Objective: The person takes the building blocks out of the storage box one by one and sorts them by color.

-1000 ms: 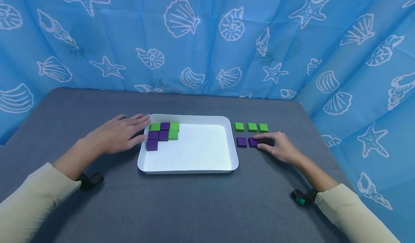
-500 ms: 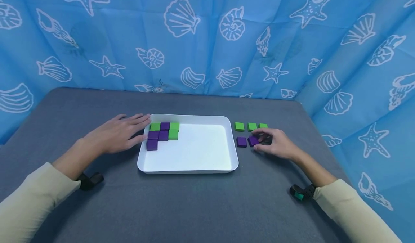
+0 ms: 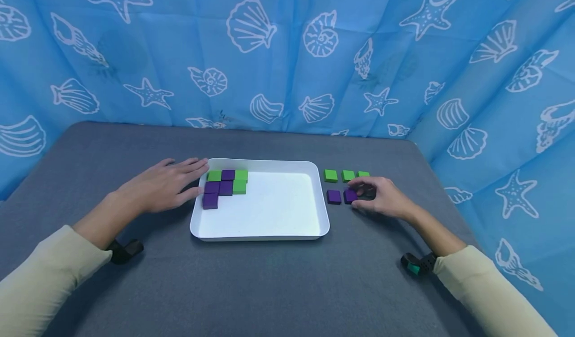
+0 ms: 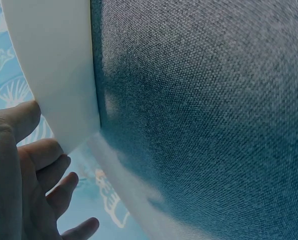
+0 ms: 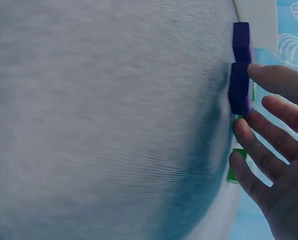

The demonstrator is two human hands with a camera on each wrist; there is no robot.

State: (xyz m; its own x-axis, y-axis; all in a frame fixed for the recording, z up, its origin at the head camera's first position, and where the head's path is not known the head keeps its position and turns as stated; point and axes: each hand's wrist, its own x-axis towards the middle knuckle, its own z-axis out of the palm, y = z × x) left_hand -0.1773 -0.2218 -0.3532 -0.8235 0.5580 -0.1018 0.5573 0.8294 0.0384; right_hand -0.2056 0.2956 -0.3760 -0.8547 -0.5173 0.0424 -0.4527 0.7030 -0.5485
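A white tray (image 3: 265, 217) holds several green and purple square tiles bunched at its upper left, among them a lone purple tile (image 3: 210, 200) lowest. My left hand (image 3: 163, 184) touches the tray's left rim with extended fingers; in the left wrist view its fingertips meet the edge of the tray (image 4: 64, 75). Right of the tray, my right hand (image 3: 382, 197) pinches a purple tile (image 3: 350, 196) between thumb and fingers, low over the table. In the right wrist view, the thumb is at one end of that purple tile (image 5: 239, 90) and a finger at the other.
Next to the held tile lies another purple tile (image 3: 334, 197). Behind them is a row of green tiles (image 3: 330, 176), the rightmost partly hidden by my right hand. A grey cloth covers the table (image 3: 278, 287); a blue shell-patterned curtain (image 3: 287, 52) hangs behind.
My right hand has shifted slightly back and left around the purple tile, which tilted and turned a little. My left hand and the tray have stayed put.
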